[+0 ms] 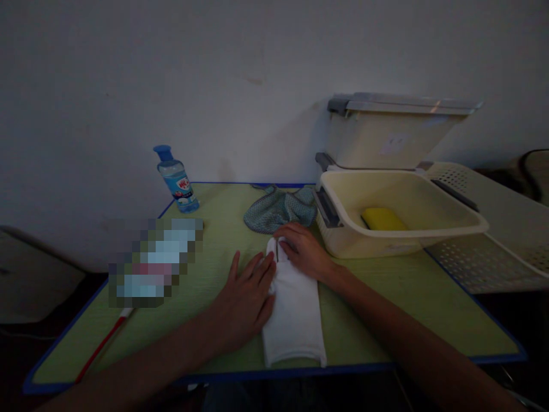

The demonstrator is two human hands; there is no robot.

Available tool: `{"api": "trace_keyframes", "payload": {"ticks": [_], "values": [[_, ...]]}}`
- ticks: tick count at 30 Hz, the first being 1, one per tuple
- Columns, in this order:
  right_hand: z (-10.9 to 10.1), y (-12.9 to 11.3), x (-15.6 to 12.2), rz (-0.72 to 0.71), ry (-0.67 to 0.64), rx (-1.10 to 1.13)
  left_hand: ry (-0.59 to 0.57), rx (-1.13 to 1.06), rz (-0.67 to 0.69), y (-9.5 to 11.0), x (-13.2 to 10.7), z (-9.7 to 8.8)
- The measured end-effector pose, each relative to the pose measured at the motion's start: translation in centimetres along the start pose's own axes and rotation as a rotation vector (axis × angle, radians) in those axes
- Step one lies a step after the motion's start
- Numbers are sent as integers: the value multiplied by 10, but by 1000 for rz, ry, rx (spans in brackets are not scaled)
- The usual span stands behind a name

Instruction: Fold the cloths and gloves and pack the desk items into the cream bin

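Mesh cloth (278, 210) and blue bottle (178, 184) beyond white fabric (295, 315) on green table (223, 229), open bin (373, 245) holding yellow sponge (384, 218), left hand (246, 300) on fabric, fingers spread, right hand (307, 254) at its top, fingers curled, pinch unclear

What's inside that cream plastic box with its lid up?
Inside the cream plastic box lies a dark-edged yellow block, perhaps a sponge. The box's near wall hides the block's lower part and the nearest floor, so anything low there can't be seen.
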State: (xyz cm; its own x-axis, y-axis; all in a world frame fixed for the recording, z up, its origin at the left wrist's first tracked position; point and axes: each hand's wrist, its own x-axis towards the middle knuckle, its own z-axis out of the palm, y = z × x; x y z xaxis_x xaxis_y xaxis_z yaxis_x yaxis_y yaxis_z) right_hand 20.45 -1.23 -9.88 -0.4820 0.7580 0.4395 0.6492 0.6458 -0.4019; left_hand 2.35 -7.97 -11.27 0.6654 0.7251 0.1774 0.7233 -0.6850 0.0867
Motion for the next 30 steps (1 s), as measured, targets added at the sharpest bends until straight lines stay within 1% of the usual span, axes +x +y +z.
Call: {"api": "trace_keyframes", "payload": {"ticks": [4,9,12,15,20,24,30], "values": [[1,1,0,-4,48,26,-7,-60,-8,-3,0,0],[1,5,0,23,34,23,-33,-105,-41,-5,2,-5],[0,5,0,33,29,21,-15,-88,5,-5,2,-6],[1,5,-1,71,23,17,-9,-70,42,-6,2,-4],[3,8,-3,164,3,-47,-24,-82,11,-6,2,-3],[4,10,-1,206,-9,-45,-43,-94,-4,-5,3,-5],[3,8,4,265,85,100,-66,-90,-6,-5,3,-6]]}}
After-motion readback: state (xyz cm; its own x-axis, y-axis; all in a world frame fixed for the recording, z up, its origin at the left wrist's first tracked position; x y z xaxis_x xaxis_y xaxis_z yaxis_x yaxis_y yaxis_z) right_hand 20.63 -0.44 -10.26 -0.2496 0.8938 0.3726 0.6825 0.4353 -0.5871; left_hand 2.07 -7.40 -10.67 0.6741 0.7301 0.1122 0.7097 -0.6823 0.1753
